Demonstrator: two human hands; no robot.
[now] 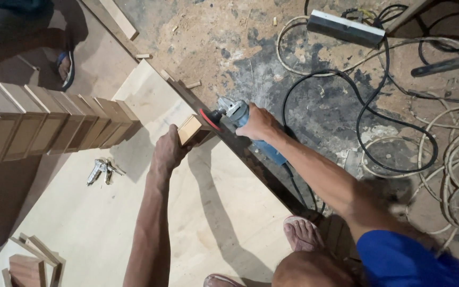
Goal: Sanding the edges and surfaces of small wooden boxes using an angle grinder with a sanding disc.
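Centre of frame: left hand (167, 151), fingers closed around a small wooden block (189, 129), presses it to the red disc (207, 118) of the angle grinder (245, 130) gripped by the right hand (258, 123); a slip could likely bring fingertips against the disc.

A small pale rectangular wooden block (189, 129) sits tilted at the edge of a light plywood sheet, one end turned up. Against that end presses the red disc of a blue-bodied angle grinder (240, 125) with a grey metal head, lying roughly level.
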